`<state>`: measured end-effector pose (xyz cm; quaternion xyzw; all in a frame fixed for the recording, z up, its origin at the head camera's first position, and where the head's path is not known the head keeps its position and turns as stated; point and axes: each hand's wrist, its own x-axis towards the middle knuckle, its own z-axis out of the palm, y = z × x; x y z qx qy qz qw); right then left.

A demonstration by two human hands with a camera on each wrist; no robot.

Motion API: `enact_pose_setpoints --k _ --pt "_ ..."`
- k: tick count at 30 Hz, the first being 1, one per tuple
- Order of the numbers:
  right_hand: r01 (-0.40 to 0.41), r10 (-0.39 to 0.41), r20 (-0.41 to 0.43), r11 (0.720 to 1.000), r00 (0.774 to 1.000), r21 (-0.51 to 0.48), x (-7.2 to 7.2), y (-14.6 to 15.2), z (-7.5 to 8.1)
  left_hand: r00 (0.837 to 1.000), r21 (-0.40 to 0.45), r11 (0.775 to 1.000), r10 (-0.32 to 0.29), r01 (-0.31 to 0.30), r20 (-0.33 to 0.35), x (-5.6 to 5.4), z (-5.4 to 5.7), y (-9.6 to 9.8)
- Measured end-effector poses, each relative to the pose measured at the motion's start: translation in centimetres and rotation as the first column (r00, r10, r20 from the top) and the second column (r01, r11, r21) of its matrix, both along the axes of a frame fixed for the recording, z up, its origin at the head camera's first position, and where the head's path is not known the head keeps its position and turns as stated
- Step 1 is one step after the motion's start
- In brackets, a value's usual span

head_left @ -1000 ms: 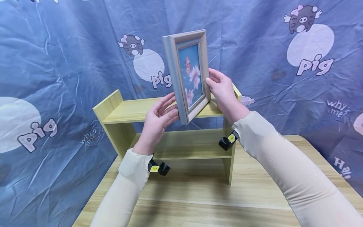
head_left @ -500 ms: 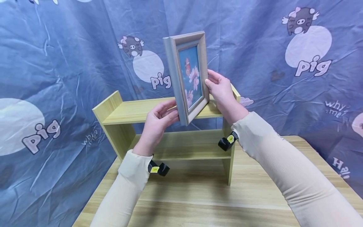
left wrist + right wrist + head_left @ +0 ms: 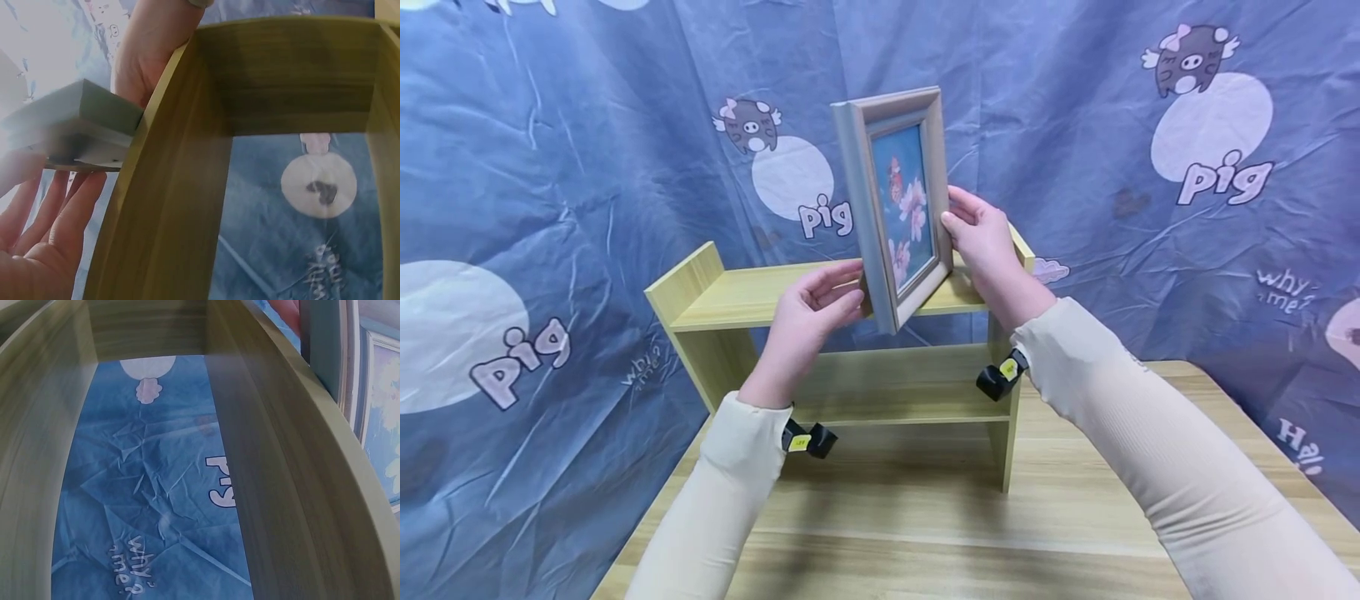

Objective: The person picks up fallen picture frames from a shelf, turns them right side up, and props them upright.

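A light wooden picture frame (image 3: 934, 150) with a painting of pink blossoms on blue stands upright over the top board of a small shelf (image 3: 752, 292), turned at an angle. My right hand (image 3: 988, 242) holds its right edge, thumb on the front and fingers behind. At the lower left edge, my left hand (image 3: 812, 308) reaches behind the frame, thumb and fingers around a thin brown piece jutting from its back. In the left wrist view, the left fingers (image 3: 78, 219) lie against the back side of the frame (image 3: 81, 115). The right wrist view catches only the frame's edge (image 3: 326, 362).
The shelf has raised side panels (image 3: 688, 271) and a lower board (image 3: 910, 383). It stands on a wood-grain table (image 3: 1097, 483). Behind hangs a creased blue curtain (image 3: 625, 167) printed with pigs. Black wrist cameras (image 3: 996, 383) sit at both cuffs.
My left hand's thumb has slid back off the frame's side edge toward its rear, and a brown piece now shows there. The right hand and frame have barely moved.
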<state>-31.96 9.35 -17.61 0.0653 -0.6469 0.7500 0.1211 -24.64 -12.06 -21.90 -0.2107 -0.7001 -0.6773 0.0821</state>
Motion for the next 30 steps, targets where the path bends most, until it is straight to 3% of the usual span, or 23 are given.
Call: enact_pose_setpoints --k 14,19,25,30 --pt "0.015 -0.015 0.000 1.000 1.000 0.025 -0.2 -0.3 0.0 0.994 -0.141 0.986 0.076 -0.086 -0.075 -0.9 1.6 -1.4" --pt "0.027 -0.027 -0.007 0.999 1.000 0.046 -0.2 -0.5 0.0 0.989 -0.176 0.976 0.110 -0.127 -0.104 -2.0 2.2 -2.6" --pt "0.033 -0.032 -0.027 0.997 0.999 0.066 -0.2 -0.7 0.2 0.970 -0.229 0.952 0.168 -0.205 -0.173 -3.5 2.7 -3.8" --pt "0.059 -0.053 -0.051 0.991 0.997 0.116 -0.3 -0.7 0.2 0.969 -0.254 0.942 0.183 -0.221 -0.164 -4.5 3.1 -4.3"
